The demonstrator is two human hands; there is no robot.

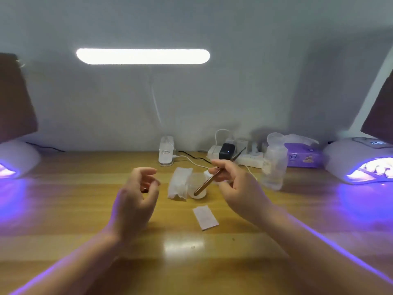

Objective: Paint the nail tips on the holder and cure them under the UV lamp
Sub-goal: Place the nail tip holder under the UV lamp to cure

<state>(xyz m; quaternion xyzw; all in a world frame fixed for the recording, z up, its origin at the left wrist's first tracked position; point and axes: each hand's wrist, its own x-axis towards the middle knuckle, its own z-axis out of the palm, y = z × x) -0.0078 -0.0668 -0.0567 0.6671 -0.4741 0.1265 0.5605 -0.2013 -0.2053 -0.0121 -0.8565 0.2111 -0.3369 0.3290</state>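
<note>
Hands are both up over the wooden desk (63,209) right now. Right hand (236,184) has its fingers curled round a gold-coloured brush handle (207,183), pinching it near the middle so the handle slants down to the left and the thin dark end (239,153) pokes up and to the right past the knuckles. Left hand (138,194) is holding nothing, fingers loosely curled with the thumb and fingertips apart, hovering just left of the stuff in the middle.

Nail tips on their holder look like they're sitting inside the UV lamp (357,165) at the far right edge of the desk. You can make out a row of small dark shapes (376,167) in the lit purple opening, but it's blurry so I can't say much more. That's well apart from the right hand, off to its right and a bit further back. Second lamp (17,158) glows purple at the far left edge, well apart from the left hand; can't tell what's in it.

Between the hands: a crinkly clear packet (179,184), and a small white jar (198,187) right beside it, directly under the low end of the brush. A white wipe (205,218) lies flat on the desk nearer the camera. Further back there's a clear plastic bottle (274,165), a purple tissue pack (303,156), a white power strip (240,154) with a black adapter (226,151) plugged in, and the base of a desk light (166,153) whose bright bar (143,56) hangs above.
</note>
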